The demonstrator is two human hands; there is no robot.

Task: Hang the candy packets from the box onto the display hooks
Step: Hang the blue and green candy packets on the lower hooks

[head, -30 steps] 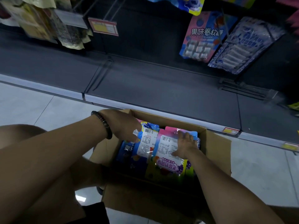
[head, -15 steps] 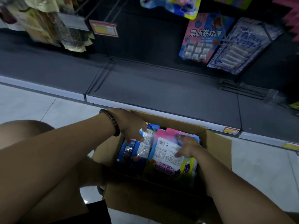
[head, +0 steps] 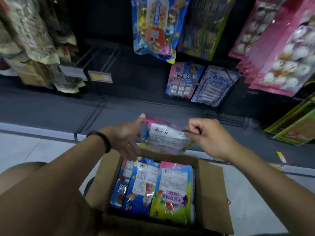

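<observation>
The lifted packet hangs over the open box, well short of the empty display hooks. The left hand clasps its left end between thumb and fingers, and the right hand pinches its right edge with curled fingers. Through the blur it may be several packets stacked, so a light pinch could let one slide out and drop, or the hang hole could miss the hook.
</observation>
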